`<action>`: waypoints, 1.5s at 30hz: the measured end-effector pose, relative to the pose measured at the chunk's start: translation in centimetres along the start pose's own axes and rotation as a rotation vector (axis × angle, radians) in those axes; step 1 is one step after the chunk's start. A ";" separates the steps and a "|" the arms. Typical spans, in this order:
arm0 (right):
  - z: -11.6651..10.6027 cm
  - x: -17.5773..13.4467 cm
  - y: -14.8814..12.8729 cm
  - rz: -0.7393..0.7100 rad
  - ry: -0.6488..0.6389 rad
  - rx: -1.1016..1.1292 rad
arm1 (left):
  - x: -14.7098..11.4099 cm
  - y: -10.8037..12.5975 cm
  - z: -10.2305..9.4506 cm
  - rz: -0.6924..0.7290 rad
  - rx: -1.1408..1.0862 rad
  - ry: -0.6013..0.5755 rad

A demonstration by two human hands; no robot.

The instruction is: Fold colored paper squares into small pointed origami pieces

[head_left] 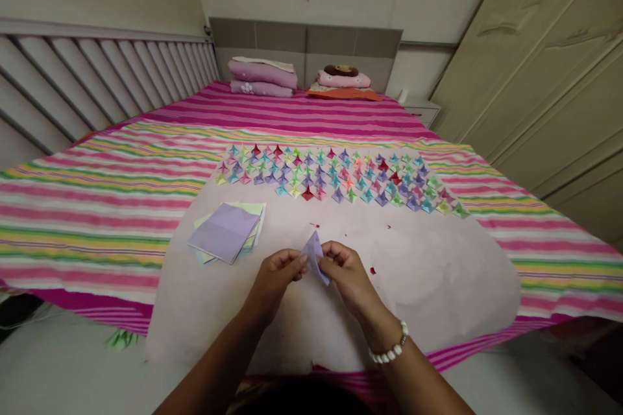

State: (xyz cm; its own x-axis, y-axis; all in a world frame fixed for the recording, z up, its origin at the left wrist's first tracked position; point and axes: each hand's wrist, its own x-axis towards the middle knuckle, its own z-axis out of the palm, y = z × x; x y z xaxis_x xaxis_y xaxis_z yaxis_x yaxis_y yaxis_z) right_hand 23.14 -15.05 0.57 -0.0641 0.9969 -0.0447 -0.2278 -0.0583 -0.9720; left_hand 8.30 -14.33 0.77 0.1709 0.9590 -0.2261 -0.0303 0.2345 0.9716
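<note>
Between my two hands is a small piece of folded lilac paper, partly opened out and held above the pale sheet. My left hand pinches its left edge between thumb and fingers. On the other side, my right hand grips the right edge the same way, with a beaded bracelet at the wrist. To the left lies a stack of square coloured papers, lilac on top. Farther back stand rows of small folded paper figures in many colours. The fingertips hide part of the folds.
Small red scraps lie on the sheet to the right and ahead of my hands. A striped bedspread surrounds the sheet. Folded bedding sits by the headboard. A slatted rail runs along the left.
</note>
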 end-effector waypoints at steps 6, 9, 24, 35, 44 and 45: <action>0.3 0.2 0.9 -0.197 0.102 -0.278 | -0.3 0.2 0.8 0.185 0.177 -0.033; 0.6 0.1 1.1 -0.303 0.114 -0.416 | -0.5 0.2 1.1 0.276 0.353 -0.030; 1.4 -0.7 1.6 -0.504 0.201 -0.675 | 0.7 -1.2 0.6 0.299 0.536 0.133; 1.5 -0.8 2.0 -0.694 0.131 -0.708 | 0.7 -0.5 0.9 0.135 0.196 0.061; 1.4 -0.7 2.2 -0.694 0.215 -0.780 | -0.2 0.0 1.4 0.270 0.418 0.126; 1.4 -0.6 2.1 -0.680 0.212 -0.780 | -0.2 -0.1 1.4 0.283 0.446 0.123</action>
State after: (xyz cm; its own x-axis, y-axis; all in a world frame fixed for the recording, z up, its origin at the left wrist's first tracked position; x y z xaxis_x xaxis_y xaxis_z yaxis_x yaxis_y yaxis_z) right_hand 21.33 -15.88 -1.17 0.0308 0.8002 0.5989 0.5402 0.4908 -0.6836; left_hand 9.63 -14.81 0.82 0.0993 0.9927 0.0678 0.3672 -0.0999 0.9248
